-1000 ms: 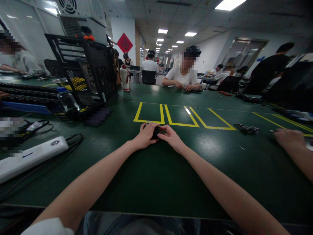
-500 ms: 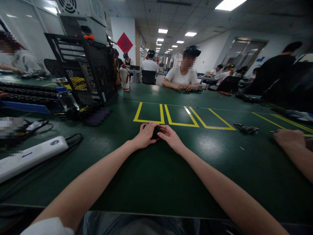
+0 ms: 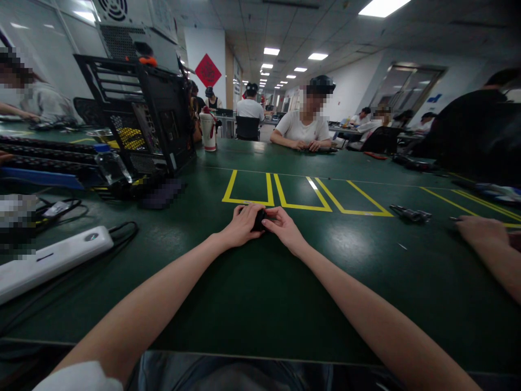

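A small black object [image 3: 259, 220] sits between my two hands, low over the green table [image 3: 260, 304]. Its kind cannot be made out, since fingers cover most of it. My left hand [image 3: 243, 225] is closed round its left side and top. From the right, my right hand [image 3: 284, 228] grips the same object, thumb and fingertips pressed to its edge. Just beyond the hands, yellow tape outlines [image 3: 248, 201] mark the table.
Left stand a white power strip [image 3: 57, 263], a bottle with a blue cap [image 3: 112, 165] and a black computer case [image 3: 150, 114]. At right lie metal parts [image 3: 411, 213] near another person's hand [image 3: 482, 231]. A person in white [image 3: 303, 127] sits opposite, past a white cup [image 3: 208, 131].
My hands and the black object stay almost in place, with only a slight shift of the right fingers. The person in black at the far right has moved rightward.
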Tool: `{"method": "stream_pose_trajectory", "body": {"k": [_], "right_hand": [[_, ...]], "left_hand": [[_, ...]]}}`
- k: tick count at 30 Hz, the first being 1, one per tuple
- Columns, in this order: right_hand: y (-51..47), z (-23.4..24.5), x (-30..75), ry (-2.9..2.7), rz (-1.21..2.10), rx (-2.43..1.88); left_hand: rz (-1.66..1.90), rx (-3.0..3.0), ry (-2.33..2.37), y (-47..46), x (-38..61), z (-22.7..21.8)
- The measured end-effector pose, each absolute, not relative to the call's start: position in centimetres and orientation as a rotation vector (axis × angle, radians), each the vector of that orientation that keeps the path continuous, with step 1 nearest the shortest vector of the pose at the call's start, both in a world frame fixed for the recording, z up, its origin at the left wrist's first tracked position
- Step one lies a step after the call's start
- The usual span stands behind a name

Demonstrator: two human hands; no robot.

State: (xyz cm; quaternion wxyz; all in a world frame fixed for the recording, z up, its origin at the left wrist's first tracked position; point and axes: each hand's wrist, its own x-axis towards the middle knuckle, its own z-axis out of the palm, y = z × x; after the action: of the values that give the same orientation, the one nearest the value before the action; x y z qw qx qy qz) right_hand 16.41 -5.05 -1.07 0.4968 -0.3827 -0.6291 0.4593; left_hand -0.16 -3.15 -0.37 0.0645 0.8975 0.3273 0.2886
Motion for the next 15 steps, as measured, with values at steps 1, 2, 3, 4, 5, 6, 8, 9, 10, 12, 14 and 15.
{"method": "stream_pose_trajectory", "body": {"k": [1, 2, 3, 4, 5, 6, 8, 9, 10, 12, 14, 15], "right_hand": [[-4.99, -1.09, 16.47, -1.528, 1.109, -0.944], [-4.94, -1.10, 16.53, -1.533, 1.110, -0.961], [-4.90, -1.11, 16.59, -1.538, 1.117, -0.972], [-4.89, -1.10, 16.64, -1.540, 1.132, -0.971], [-4.89, -1.08, 16.69, -1.539, 1.155, -0.958], [-4.92, -1.06, 16.72, -1.533, 1.181, -0.934], [-5.01, -1.04, 16.74, -1.515, 1.230, -0.880], [-5.07, -1.04, 16.73, -1.508, 1.246, -0.859], [-5.13, -1.04, 16.71, -1.508, 1.251, -0.844], [-5.23, -1.03, 16.65, -1.510, 1.229, -0.839], [-5.29, -0.99, 16.57, -1.505, 1.188, -0.867], [-5.31, -0.95, 16.54, -1.501, 1.170, -0.888]], "left_hand": [[0.868, 2.708, 0.989, -3.16, -0.17, -0.36], [0.862, 2.707, 0.989, -3.17, -0.18, -0.33], [0.858, 2.707, 0.989, -3.19, -0.20, -0.31], [0.855, 2.708, 0.988, -3.21, -0.22, -0.27], [0.854, 2.709, 0.988, -3.23, -0.24, -0.24], [0.855, 2.710, 0.989, -3.24, -0.27, -0.20], [0.857, 2.714, 0.986, -3.26, -0.31, -0.15], [0.857, 2.714, 0.983, -3.26, -0.32, -0.13], [0.855, 2.714, 0.979, -3.26, -0.33, -0.12], [0.854, 2.713, 0.974, -3.26, -0.33, -0.12], [0.860, 2.712, 0.976, -3.25, -0.28, -0.15], [0.864, 2.713, 0.979, -3.25, -0.26, -0.17]]}}
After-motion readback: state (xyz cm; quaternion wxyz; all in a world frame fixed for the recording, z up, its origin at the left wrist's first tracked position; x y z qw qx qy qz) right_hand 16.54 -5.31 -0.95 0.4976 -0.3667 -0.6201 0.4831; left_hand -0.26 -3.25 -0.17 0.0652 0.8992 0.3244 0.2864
